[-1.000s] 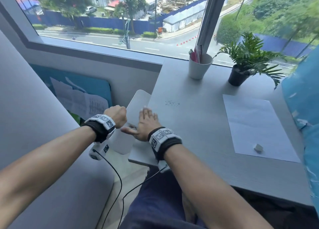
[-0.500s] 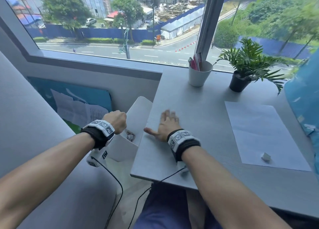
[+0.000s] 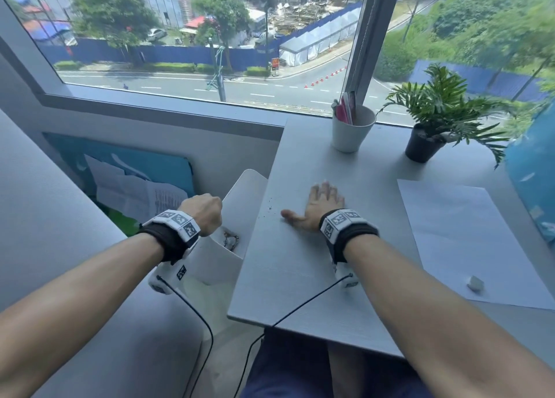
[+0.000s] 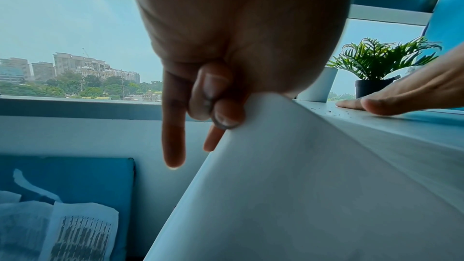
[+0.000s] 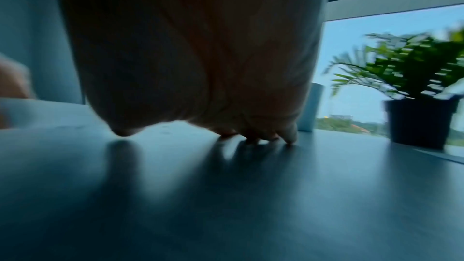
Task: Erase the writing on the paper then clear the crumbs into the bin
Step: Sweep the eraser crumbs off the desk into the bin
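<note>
My left hand (image 3: 204,214) grips the rim of the white bin (image 3: 240,199), which is held tilted against the table's left edge; in the left wrist view the left hand (image 4: 220,114) pinches the rim of the bin (image 4: 276,186) with curled fingers. My right hand (image 3: 318,208) lies flat and open on the grey table (image 3: 300,277), just right of a few dark eraser crumbs (image 3: 270,205) near the edge. The crumbs (image 4: 334,111) also show beside the right hand (image 4: 401,94). The white paper (image 3: 465,241) lies at the right with the eraser (image 3: 476,283) on it.
A white cup (image 3: 353,130) with pens and a potted plant (image 3: 432,121) stand at the table's back by the window. A blue cushion (image 3: 534,172) is at the far right. A blue board with papers (image 3: 135,181) leans on the wall, left of the bin.
My right hand has moved from the table's left edge by the bin rightward onto the table top. The left hand keeps its hold on the bin.
</note>
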The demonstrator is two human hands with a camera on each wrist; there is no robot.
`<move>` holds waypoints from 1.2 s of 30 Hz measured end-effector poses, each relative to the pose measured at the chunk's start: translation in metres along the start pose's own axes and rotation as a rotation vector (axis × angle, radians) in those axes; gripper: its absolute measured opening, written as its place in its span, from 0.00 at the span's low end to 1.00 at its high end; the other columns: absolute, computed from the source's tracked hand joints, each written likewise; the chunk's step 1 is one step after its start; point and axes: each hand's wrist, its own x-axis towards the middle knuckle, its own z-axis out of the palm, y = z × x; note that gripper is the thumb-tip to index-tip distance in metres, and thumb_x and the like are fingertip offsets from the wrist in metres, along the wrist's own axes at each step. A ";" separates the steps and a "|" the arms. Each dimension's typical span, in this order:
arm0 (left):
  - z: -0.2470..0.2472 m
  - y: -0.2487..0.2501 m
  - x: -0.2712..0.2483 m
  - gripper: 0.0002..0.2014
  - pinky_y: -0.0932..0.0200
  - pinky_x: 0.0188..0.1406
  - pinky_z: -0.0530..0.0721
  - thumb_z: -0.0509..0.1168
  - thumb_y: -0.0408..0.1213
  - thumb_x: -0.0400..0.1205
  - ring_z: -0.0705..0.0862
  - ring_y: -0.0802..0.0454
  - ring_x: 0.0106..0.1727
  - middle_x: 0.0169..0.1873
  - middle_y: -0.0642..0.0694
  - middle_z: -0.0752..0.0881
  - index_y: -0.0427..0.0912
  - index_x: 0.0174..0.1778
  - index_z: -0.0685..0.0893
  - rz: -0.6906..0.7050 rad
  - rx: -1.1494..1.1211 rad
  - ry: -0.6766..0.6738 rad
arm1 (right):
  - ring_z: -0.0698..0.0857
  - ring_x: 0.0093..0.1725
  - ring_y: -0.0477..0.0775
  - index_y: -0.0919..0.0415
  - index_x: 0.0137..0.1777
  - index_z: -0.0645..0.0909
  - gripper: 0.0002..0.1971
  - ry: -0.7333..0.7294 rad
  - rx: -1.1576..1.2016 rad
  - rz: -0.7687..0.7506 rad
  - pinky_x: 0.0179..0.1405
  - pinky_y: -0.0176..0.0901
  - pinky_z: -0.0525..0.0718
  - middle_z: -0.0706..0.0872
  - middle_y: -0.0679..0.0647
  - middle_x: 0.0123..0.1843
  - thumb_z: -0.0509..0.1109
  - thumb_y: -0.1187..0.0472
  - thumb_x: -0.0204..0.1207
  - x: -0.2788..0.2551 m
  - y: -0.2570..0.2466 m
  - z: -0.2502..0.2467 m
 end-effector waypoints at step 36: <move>0.000 -0.005 -0.010 0.08 0.52 0.44 0.79 0.57 0.32 0.81 0.86 0.33 0.50 0.51 0.33 0.87 0.36 0.37 0.76 0.011 0.013 -0.011 | 0.38 0.87 0.62 0.68 0.86 0.38 0.60 0.090 -0.003 -0.037 0.84 0.65 0.40 0.36 0.64 0.87 0.43 0.18 0.70 -0.001 -0.009 -0.001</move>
